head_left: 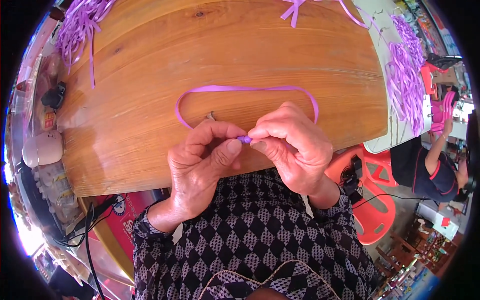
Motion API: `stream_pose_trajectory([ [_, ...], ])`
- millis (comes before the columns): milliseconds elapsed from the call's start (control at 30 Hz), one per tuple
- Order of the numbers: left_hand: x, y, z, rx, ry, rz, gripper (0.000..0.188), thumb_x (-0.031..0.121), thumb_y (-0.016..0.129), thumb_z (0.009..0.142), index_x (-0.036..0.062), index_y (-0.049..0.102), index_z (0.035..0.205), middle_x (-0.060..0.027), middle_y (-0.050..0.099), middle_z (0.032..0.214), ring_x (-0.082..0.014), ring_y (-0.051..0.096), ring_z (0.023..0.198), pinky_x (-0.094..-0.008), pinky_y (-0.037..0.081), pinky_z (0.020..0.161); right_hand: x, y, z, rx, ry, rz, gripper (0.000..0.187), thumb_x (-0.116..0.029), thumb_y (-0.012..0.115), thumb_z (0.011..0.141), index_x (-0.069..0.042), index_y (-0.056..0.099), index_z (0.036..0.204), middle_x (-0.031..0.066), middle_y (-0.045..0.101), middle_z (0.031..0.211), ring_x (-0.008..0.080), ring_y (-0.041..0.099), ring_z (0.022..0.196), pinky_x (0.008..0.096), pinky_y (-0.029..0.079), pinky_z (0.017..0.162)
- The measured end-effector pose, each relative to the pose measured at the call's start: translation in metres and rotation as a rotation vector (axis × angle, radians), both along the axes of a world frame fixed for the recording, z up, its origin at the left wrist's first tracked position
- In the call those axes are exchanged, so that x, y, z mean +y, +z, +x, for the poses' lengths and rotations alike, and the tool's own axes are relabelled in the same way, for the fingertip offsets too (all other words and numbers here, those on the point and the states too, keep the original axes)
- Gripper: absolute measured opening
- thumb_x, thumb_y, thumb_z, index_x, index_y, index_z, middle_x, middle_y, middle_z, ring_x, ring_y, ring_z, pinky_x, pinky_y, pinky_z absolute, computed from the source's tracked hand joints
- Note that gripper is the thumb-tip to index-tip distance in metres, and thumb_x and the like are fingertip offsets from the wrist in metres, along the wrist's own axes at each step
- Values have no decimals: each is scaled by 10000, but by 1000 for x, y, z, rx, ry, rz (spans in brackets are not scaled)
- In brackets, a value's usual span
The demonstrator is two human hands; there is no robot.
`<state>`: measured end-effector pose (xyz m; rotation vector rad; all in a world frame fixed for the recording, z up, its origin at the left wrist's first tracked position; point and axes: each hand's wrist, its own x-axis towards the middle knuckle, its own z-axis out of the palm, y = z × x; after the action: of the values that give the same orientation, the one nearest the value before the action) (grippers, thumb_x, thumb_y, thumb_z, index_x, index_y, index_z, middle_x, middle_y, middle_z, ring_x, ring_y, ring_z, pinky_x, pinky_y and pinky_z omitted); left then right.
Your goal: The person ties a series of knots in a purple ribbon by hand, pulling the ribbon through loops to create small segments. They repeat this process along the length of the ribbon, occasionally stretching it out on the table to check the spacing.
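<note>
Between my two hands, near the table's front edge, a purple ribbon [244,139] is pinched where it bunches into a small roll or knot. The rest of the ribbon arcs away from me in a loop over the wood, running from one hand to the other. My left hand [202,162] is closed, thumb and forefinger pressed on the left end of the bunched part. Fingertips of my right hand [295,145] pinch its right end. A small greyish scrap [210,116] shows just beyond my left fingers. How the ribbon is folded inside the fingertips is hidden.
The wooden tabletop [225,55] spreads ahead. Purple ribbon heaps lie far left [82,25] and on a white table [380,145] at right. A rounded pale object [44,148] stands left. An orange-red chair [370,210] and another person [435,167] are at right.
</note>
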<state>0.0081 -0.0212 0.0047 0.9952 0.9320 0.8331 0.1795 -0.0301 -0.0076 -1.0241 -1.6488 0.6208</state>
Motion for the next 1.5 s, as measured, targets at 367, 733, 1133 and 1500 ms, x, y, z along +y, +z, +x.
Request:
stream_pose_trajectory([
  [367, -7, -9, 9, -145, 71, -100, 172, 111, 552, 907, -22, 541, 1015, -31, 584, 851, -61, 515, 643, -185, 457, 566, -8, -13, -9, 154, -80, -99, 160, 17, 712, 708, 24, 595, 816, 109, 612, 780, 166, 544, 674, 260, 431, 585],
  [733, -9, -10, 6, 125, 80, 231, 81, -5, 585, 853, -26, 593, 931, -30, 559, 797, -64, 507, 618, -190, 426, 533, -6, -13, -6, 89, -17, -39, 165, 26, 709, 706, 14, 585, 814, 108, 621, 767, 166, 550, 655, 259, 433, 569],
  [1133, -15, -15, 8, 360, 160, 626, 132, -61, 614, 782, -11, 612, 905, -82, 568, 735, -148, 570, 592, -245, 454, 500, -8, -17, -11, 188, 46, 6, 140, 55, 677, 729, 24, 562, 803, 129, 606, 769, 184, 529, 635, 270, 422, 535],
  [1500, -8, -21, 15, 399, 210, 728, 83, -42, 620, 791, 10, 595, 851, -57, 564, 707, -112, 554, 515, -218, 434, 467, -5, -28, -16, 178, 6, 101, 163, 98, 654, 721, 24, 541, 813, 131, 595, 760, 181, 505, 613, 276, 406, 515],
])
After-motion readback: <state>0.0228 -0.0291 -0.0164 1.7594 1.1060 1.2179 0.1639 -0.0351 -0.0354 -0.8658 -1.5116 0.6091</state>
